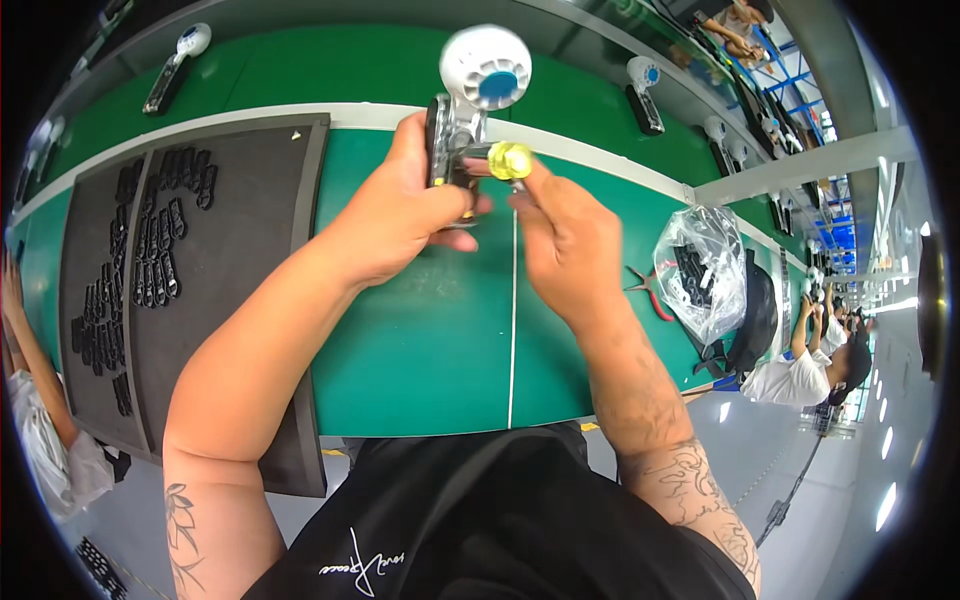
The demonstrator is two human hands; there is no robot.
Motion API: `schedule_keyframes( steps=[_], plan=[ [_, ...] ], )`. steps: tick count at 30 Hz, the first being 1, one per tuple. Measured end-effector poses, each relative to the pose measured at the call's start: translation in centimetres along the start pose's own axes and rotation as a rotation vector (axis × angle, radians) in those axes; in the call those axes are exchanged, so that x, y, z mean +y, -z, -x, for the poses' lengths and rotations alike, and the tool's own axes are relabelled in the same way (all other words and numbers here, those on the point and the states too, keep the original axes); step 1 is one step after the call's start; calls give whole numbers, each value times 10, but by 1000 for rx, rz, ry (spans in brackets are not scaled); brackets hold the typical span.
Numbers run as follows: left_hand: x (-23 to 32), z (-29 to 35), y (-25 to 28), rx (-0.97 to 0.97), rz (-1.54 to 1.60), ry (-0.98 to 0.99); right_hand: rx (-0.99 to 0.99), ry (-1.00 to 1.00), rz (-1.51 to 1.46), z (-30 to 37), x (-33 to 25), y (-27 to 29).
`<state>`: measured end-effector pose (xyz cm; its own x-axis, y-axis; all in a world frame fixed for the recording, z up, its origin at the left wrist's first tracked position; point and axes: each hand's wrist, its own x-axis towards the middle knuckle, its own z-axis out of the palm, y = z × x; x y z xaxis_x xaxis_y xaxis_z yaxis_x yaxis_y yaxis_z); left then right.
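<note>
The device (468, 108) is above the green counter (420, 350), head uppermost. Its head is white, rounded and glossy, with grey segments ringing a blue disc. A narrower neck joins the head to a slim, black body. The left hand (400, 207) grasps the body. The right hand (578, 235) grips a translucent yellow piece (510, 160) beside the body; contact between them cannot be determined.
</note>
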<state>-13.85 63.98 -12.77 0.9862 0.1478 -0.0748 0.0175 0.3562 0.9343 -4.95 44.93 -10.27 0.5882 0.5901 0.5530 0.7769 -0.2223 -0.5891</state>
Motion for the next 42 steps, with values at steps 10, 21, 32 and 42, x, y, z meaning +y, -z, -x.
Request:
schedule_keyframes(
  steps=[10,21,32,42],
  plan=[
    [-8,-5,9,-105,182,-54,-118,-3,79,-1,-1,19],
    [-12,-3,13,-188,359,-72,-248,97,123,-8,4,30],
    [-12,-5,7,33,254,24,27,281,261,-25,14,24],
    [10,-10,8,64,140,52,-274,-78,172,24,49,23]
  ],
)
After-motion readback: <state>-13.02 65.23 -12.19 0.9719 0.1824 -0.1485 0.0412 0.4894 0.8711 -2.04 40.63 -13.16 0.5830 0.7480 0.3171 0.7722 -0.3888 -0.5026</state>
